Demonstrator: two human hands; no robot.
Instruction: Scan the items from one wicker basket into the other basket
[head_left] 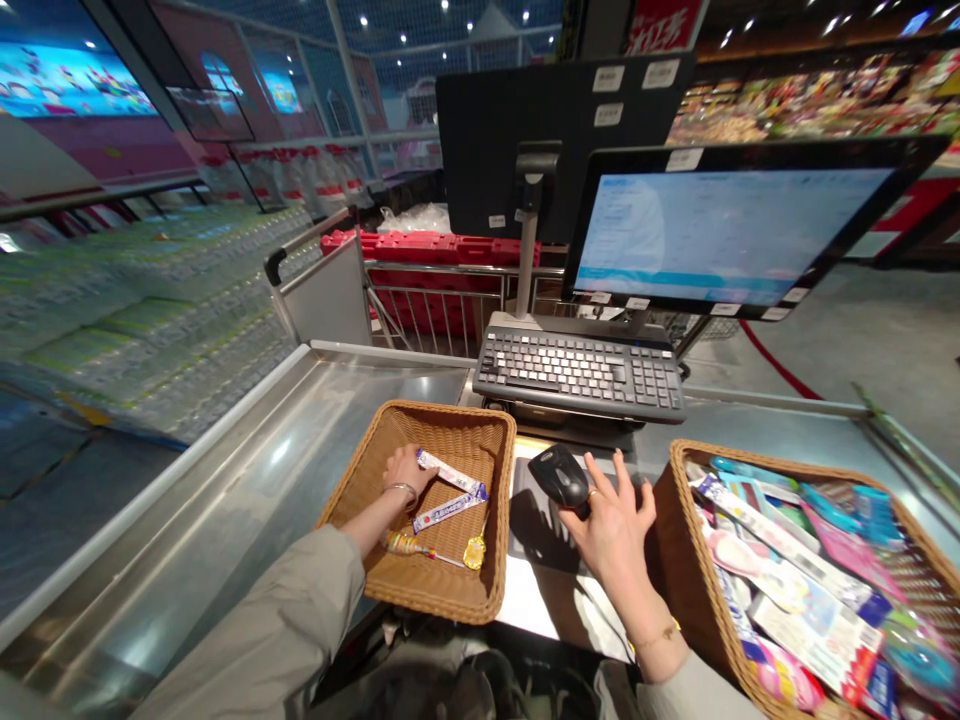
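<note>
Inside the brown wicker basket [497, 560], my left hand [407, 470] has its fingers closed at the end of a slim white-and-purple packet [454, 474]. A second similar packet [448, 510] lies just below it, their right ends meeting. Nearer the front of the basket are a colourful twisted stick [409, 545] and a small yellow round item [474, 552]. My right hand [613, 525] is spread, fingers apart, right beside a black handheld barcode scanner [559, 475]. Thumb and forefinger come close to the scanner's rear; whether they touch it is hard to see.
At right stands another wicker basket [679, 500] full of packaged goods and colourful items. A keyboard [577, 368] and a lit monitor [731, 235] stand behind the scanner. The metal counter [277, 460] has a raised edge at left. Behind it is a trolley [330, 285].
</note>
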